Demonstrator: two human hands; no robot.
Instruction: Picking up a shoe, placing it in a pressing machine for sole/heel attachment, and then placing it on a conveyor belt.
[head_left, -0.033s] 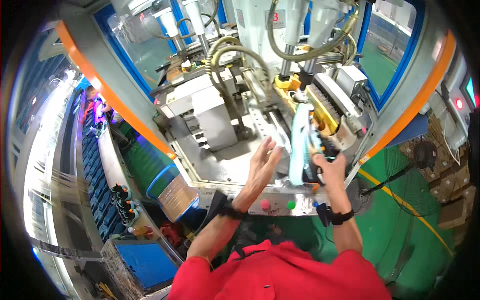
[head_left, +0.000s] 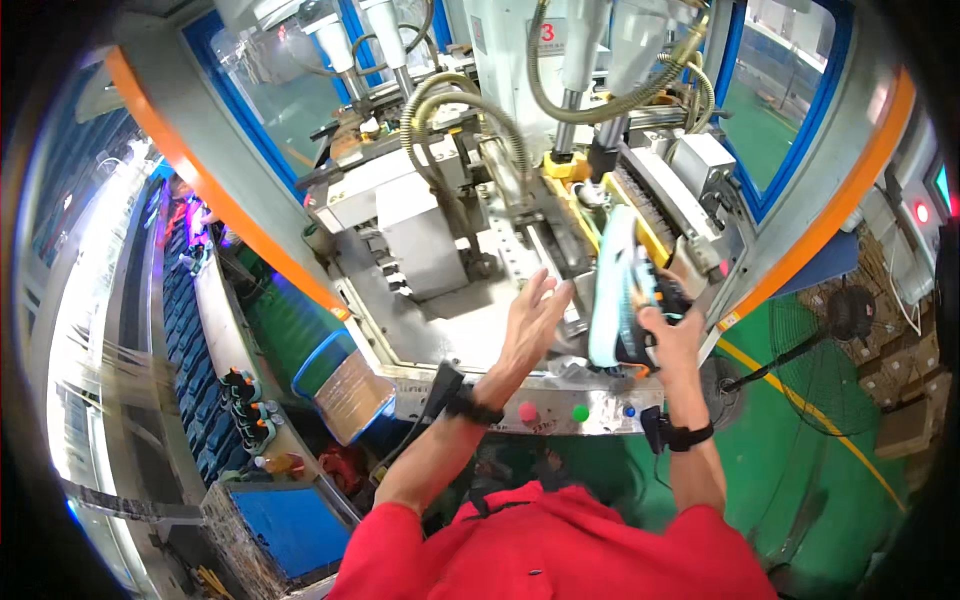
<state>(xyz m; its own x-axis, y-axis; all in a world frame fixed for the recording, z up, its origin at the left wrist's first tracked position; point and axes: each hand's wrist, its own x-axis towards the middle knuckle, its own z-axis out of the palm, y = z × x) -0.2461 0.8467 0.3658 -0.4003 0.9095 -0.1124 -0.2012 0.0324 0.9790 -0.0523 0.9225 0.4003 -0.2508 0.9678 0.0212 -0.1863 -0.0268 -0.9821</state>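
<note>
Both hands working: right hand (head_left: 668, 335) is gripping the shoe (head_left: 620, 285) at its heel, looking light and flexible, while left hand (head_left: 530, 320) is hovering spread nearby.

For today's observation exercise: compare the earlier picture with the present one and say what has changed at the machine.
Nothing has visibly changed. The right hand grips the light blue shoe upright over the machine bed, and the left hand is raised open beside it, touching nothing, just as before.
</note>
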